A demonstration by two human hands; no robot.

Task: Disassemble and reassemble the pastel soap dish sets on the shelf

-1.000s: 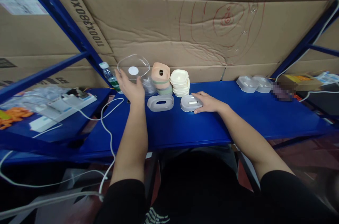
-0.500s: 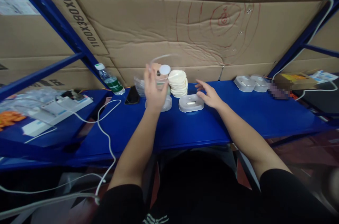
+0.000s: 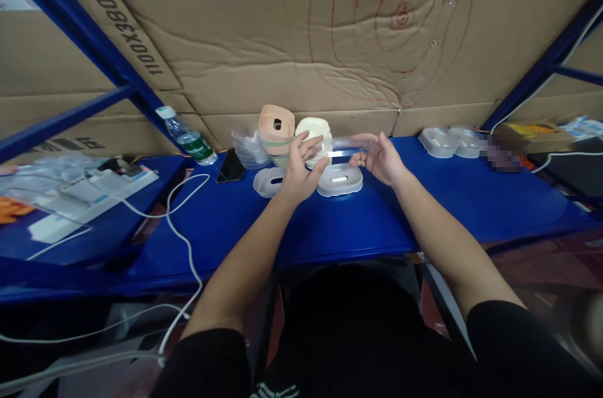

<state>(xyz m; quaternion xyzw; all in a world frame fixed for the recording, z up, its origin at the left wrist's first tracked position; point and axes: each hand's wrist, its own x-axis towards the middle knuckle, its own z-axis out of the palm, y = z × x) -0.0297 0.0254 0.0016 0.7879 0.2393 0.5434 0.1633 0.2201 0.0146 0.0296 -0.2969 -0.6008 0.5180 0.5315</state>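
Note:
My left hand (image 3: 304, 166) and my right hand (image 3: 380, 158) are raised over the blue table, a short way apart, fingers curled towards each other. Between them they hold a clear plastic piece (image 3: 343, 148), thin and blurred, its exact shape hard to make out. Just below lies a translucent oval tray (image 3: 340, 188) with a white slot-like mark in its middle. A second translucent tray (image 3: 260, 184) is partly covered by my left hand. Behind my hands stand a cream stack (image 3: 311, 125) of rounded pieces and a peach-coloured piece (image 3: 270, 128) with a dark square opening.
Clear nested plastic pieces (image 3: 249, 150), a phone (image 3: 230, 167) and a water bottle (image 3: 191, 140) are on the left. White cables (image 3: 191, 247) run over the table edge. Two translucent containers (image 3: 438, 143) lie on the right. A cardboard wall (image 3: 235, 27) rises behind the table (image 3: 348, 228).
My left hand has moved right and lower, bringing the clear plastic piece in front of the cream stack. My right hand has risen from beside the oval tray and turned palm inward to the piece.

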